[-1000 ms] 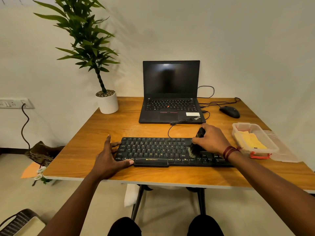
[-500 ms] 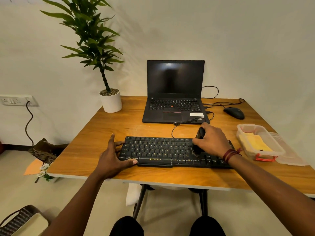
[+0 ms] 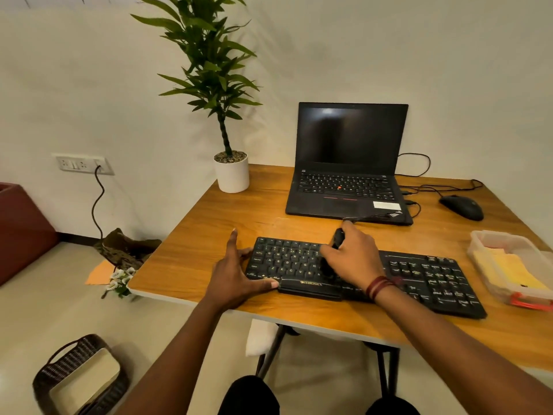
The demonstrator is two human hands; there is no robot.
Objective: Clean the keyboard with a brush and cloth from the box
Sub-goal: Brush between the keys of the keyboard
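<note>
Your right grip (image 3: 354,259): holds brush (image 3: 338,238) over middle of keyboard (image 3: 425,274).
Your left grip (image 3: 233,274): flat against keyboard's left end.

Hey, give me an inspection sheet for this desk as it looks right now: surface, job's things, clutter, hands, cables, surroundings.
Surface: wooden table, pale edge.
Job's things: black keyboard near the front edge; brush down on its keys; yellow cloth lying in the clear box at the right.
Clutter: open laptop, screen dark; mouse; potted plant at the back left corner.
Hands: right hand grips the brush; left hand, fingers straight, braces the keyboard's left end.
Cables: keyboard lead lies across the laptop's front edge; dark leads run between laptop and mouse.
Surroundings: wall socket with a cord hanging down; woven basket on the floor.
</note>
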